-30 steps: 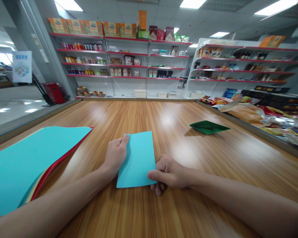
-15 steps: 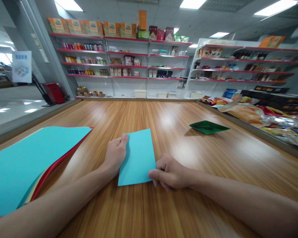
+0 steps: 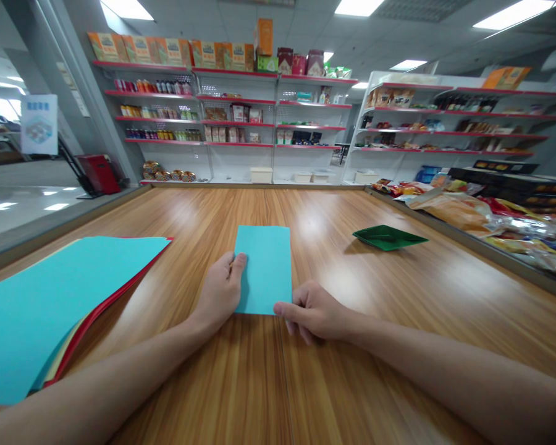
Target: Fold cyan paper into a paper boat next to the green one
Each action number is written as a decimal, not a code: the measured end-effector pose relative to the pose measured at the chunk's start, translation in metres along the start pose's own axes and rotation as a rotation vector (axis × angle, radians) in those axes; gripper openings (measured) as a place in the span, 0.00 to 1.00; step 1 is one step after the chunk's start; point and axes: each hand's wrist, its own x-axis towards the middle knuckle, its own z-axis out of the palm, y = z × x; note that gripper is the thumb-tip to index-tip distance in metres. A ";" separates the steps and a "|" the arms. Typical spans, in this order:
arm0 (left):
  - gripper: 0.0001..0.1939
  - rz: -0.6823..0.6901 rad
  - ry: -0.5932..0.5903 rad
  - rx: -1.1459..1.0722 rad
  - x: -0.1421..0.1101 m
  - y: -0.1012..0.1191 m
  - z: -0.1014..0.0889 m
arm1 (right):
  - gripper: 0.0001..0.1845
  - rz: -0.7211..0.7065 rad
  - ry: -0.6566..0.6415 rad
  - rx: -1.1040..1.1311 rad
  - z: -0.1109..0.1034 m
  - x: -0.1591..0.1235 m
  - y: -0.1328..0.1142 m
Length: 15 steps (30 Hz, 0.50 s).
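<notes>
A light-blue rectangle of paper is held up above the wooden table between both hands. My left hand grips its left edge, thumb on the front face. At its lower right corner my right hand pinches the paper between thumb and curled fingers. Whether the paper is folded in layers cannot be made out. To the left lies a stack of coloured paper, light blue on top, with red and cream sheets showing at its edge. A folded dark green paper boat rests on the table at the right.
The wooden table has a raised dark rim. Packaged snacks are heaped beyond its right edge. Shelves of goods stand behind it, and a red box is on the floor at left.
The light-blue paper has moved up and away from me and turned from tilted to nearly straight. Both hands keep hold of it, the left one shifted lower along its edge.
</notes>
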 end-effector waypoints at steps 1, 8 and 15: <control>0.18 0.002 0.002 0.016 0.000 0.000 0.000 | 0.28 0.005 -0.014 0.008 0.000 0.000 0.000; 0.18 0.033 0.016 0.002 -0.001 -0.002 0.001 | 0.29 0.014 0.033 0.006 0.000 -0.001 0.002; 0.16 0.036 -0.230 -0.306 -0.008 0.001 0.003 | 0.32 -0.018 0.145 0.219 -0.006 0.007 0.009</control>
